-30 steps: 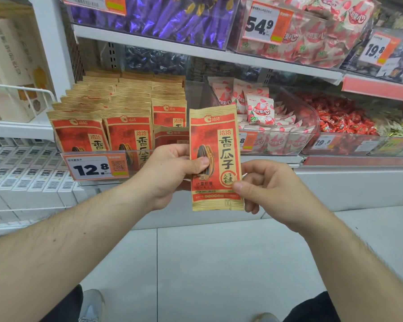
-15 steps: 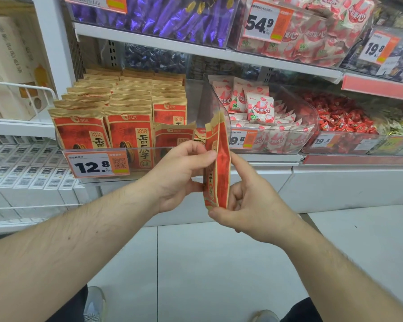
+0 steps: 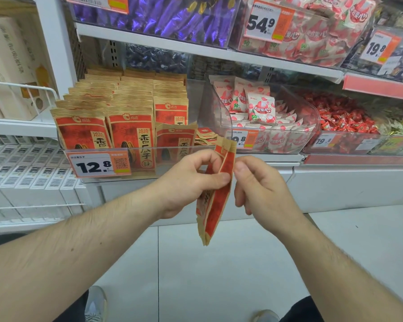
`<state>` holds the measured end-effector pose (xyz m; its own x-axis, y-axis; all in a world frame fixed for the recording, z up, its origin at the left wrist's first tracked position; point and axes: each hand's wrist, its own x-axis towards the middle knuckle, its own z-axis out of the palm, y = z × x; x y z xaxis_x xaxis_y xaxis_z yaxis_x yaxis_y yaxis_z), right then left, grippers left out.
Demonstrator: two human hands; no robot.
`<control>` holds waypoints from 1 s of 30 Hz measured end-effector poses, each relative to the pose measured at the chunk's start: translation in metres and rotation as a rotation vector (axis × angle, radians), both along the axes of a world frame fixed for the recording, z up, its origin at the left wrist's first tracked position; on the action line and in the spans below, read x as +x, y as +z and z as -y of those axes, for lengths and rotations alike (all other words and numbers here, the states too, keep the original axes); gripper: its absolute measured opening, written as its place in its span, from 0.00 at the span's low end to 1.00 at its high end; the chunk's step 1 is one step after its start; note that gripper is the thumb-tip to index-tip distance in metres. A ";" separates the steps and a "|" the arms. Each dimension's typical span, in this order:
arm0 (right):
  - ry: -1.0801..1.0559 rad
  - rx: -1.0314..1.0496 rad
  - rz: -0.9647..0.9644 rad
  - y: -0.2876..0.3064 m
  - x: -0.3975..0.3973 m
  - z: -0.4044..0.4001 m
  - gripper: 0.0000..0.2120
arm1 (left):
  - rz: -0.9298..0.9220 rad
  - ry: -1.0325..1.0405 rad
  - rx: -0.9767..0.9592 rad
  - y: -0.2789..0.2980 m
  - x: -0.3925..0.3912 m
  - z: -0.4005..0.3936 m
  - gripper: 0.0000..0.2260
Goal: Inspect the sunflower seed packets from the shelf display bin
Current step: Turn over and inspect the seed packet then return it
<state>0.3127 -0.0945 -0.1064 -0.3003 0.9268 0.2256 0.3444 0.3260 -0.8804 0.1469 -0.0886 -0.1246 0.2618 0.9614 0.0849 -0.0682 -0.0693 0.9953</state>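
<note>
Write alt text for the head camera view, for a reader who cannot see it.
Two bare hands hold red and tan sunflower seed packets edge-on before a shop shelf, the left hand pinching them and the right hand touching their edge. Behind, a clear display bin holds rows of matching packets, with a price tag reading 12.8.

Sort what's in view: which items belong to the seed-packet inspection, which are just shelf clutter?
In the job:
- red-and-tan paper sunflower seed packets held edge-on
- left hand, pinching them
- right hand, thumb by their edge
- clear plastic display bin of matching packets

Just there:
- purple foil candy
- pink-and-white snack pouches
- small red wrapped sweets
</note>
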 end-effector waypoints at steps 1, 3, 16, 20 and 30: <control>-0.021 0.013 -0.019 0.000 0.000 -0.001 0.10 | -0.014 -0.015 0.000 0.001 0.001 0.002 0.09; -0.052 0.033 -0.054 -0.001 -0.001 -0.001 0.10 | -0.026 -0.031 -0.007 0.002 0.004 0.004 0.14; -0.018 -0.078 -0.165 0.004 0.001 -0.006 0.08 | 0.113 -0.071 -0.161 0.007 0.008 0.007 0.11; -0.005 -0.081 -0.168 0.004 0.001 -0.005 0.07 | 0.153 -0.068 -0.168 0.008 0.008 0.007 0.14; 0.086 -0.097 -0.204 0.002 0.005 -0.007 0.04 | 0.164 -0.048 -0.174 0.010 0.008 0.007 0.14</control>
